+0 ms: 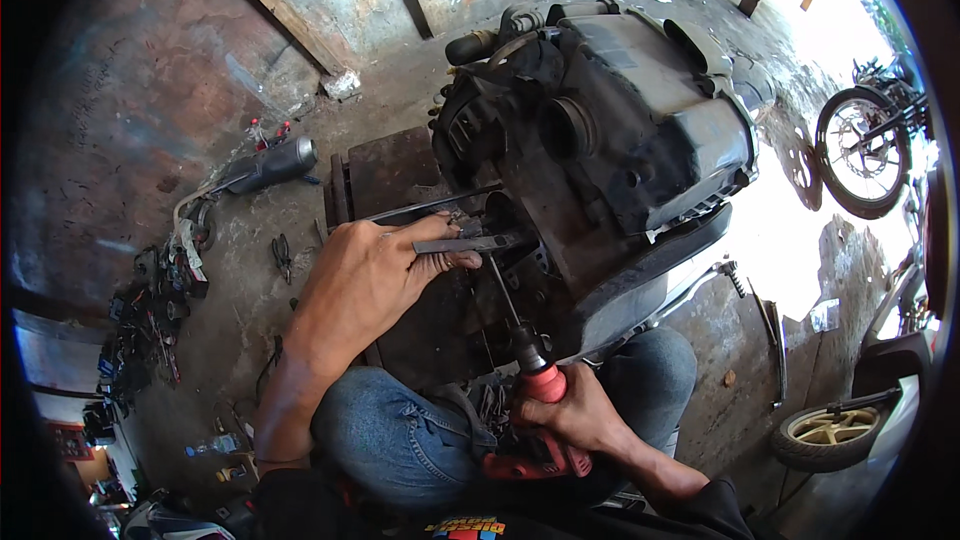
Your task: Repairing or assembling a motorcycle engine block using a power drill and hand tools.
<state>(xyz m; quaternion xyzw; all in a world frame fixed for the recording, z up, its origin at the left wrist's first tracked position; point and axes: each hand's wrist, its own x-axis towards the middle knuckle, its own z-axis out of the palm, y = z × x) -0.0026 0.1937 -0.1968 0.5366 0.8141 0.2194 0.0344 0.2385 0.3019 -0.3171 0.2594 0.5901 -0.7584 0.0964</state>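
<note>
Red power drill (540, 410): black chuck, long thin bit, its long axis running from your lap up and slightly left into the scooter engine (520, 240). Your right hand (580, 410) grips its body; your left hand (375, 275) pinches a flat metal bar (470, 243) there.

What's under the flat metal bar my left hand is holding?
Under the flat metal bar in the left hand, the drill's bit runs toward dark engine parts. The bit's tip is hidden there. The right hand grips the red drill.
</note>
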